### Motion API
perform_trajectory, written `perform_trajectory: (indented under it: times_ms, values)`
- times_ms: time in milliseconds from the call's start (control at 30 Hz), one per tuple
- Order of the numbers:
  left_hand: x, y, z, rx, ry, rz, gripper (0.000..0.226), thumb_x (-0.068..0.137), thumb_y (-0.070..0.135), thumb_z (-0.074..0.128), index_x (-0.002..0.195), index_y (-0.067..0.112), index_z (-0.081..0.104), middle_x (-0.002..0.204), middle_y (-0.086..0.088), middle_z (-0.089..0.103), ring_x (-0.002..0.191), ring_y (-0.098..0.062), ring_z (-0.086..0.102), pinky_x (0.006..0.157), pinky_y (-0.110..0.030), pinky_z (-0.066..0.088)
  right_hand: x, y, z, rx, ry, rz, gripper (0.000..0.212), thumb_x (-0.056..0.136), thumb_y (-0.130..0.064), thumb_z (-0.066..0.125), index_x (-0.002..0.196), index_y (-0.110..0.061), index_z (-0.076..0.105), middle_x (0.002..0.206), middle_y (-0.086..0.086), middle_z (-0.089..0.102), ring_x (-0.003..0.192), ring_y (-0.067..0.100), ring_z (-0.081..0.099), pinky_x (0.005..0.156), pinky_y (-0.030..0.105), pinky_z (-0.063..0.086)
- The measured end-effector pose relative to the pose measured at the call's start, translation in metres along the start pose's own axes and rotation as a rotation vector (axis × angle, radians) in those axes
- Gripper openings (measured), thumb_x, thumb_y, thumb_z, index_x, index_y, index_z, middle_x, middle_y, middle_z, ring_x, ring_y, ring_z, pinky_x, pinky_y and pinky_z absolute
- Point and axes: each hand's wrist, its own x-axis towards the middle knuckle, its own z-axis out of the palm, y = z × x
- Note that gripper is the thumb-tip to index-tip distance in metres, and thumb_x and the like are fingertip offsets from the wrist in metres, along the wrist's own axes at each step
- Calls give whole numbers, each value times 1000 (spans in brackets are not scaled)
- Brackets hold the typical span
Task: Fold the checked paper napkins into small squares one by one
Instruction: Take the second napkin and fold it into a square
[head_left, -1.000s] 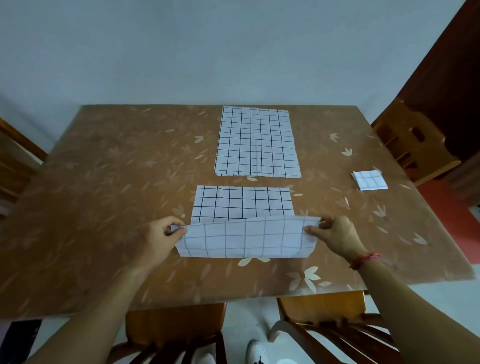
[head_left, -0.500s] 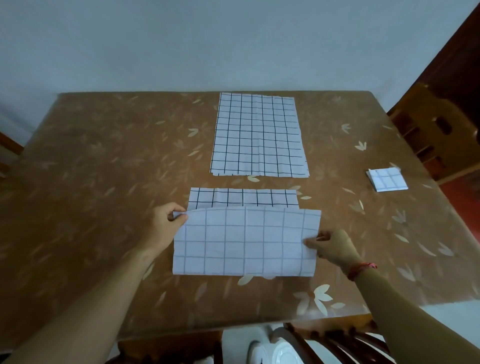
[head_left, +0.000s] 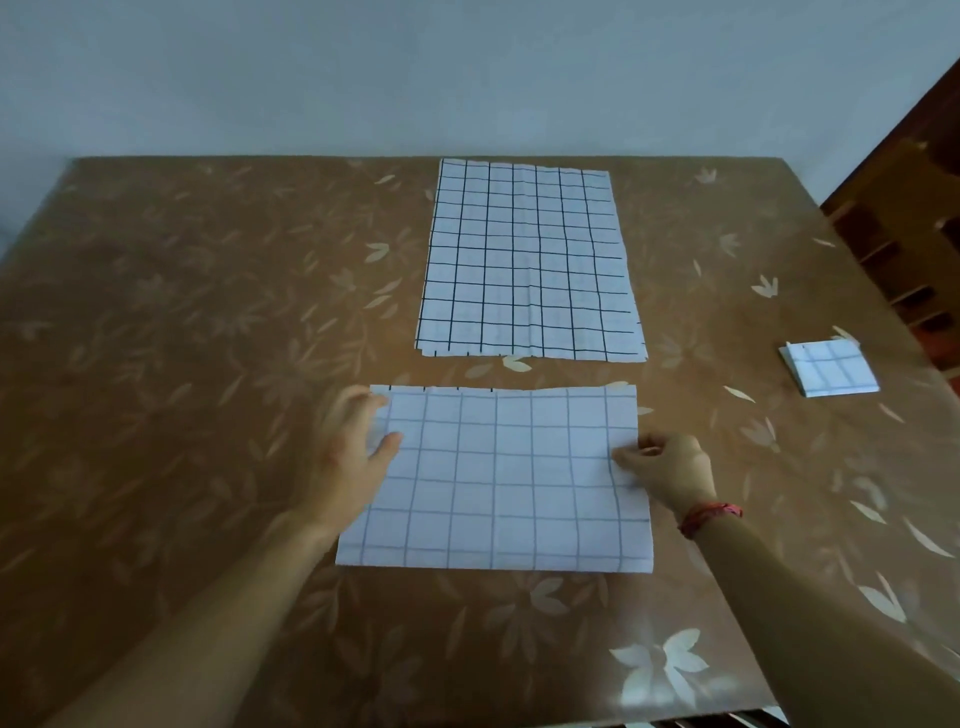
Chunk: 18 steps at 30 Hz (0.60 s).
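Head view: napkin (head_left: 498, 478) lies flat on the surface (head_left: 182, 338) between both hands, folded once. The pale back of the grid faces up and dark ticks of the lower layer peek out along the far edge. Left hand (head_left: 348, 457) is blurred but looks spread flat, fingers on the napkin's far-left corner and thumb on its left edge, pressing rather than gripping. Right hand (head_left: 670, 473), red band (head_left: 709, 517) at the wrist, has its fingers curled and pinches the right edge about midway. A pile (head_left: 530, 260) of unfolded napkins lies beyond the hands, and finished squares (head_left: 828, 369) lie well off to the right of the right hand. Likely handling: thin paper, very light, limp, takes a crease readily, tears or wrinkles if tugged, and may slide on the glossy surface. Best taken by pinching edges or corners while the other hand pins it flat.
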Motion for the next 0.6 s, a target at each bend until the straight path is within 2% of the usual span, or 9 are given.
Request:
perform_trajectory:
  times_ms: [67,133,333,500,600]
  values:
    - [-29,9,13,95,-71,112,36,92,34,52,118,12,63,127,-5,53,119,-23,48,97,-37,43,5,0,1,-12,-2,18,7,79,-21,76,74,-19,72,72,-4,69,76,18,66,60,23,46]
    - [-63,22,28,156,-201,214,42,93,39,43,125,17,60,135,-3,52,127,-21,45,100,-42,46,7,-1,3,-25,-1,27,7,80,-21,76,75,-18,71,71,-3,68,76,18,65,63,24,47]
    - [-120,45,57,281,-374,376,48,93,42,44,137,23,50,150,-5,39,139,-26,35,109,-47,37,13,-5,7,-68,11,1,5,81,-21,75,81,-16,74,73,-1,69,80,20,66,65,25,46]
    - [-135,47,59,345,-444,394,54,93,44,45,142,22,44,154,-6,35,142,-29,31,110,-51,34,8,-8,9,-114,35,-26,19,82,-26,73,100,-18,69,82,-5,68,85,21,63,74,31,51]
    - [-136,45,56,363,-465,356,55,93,45,44,142,20,45,154,-7,35,142,-30,30,110,-53,34,-4,-7,14,-337,116,-182,29,83,-35,69,107,-21,58,102,8,66,91,28,59,72,36,49]
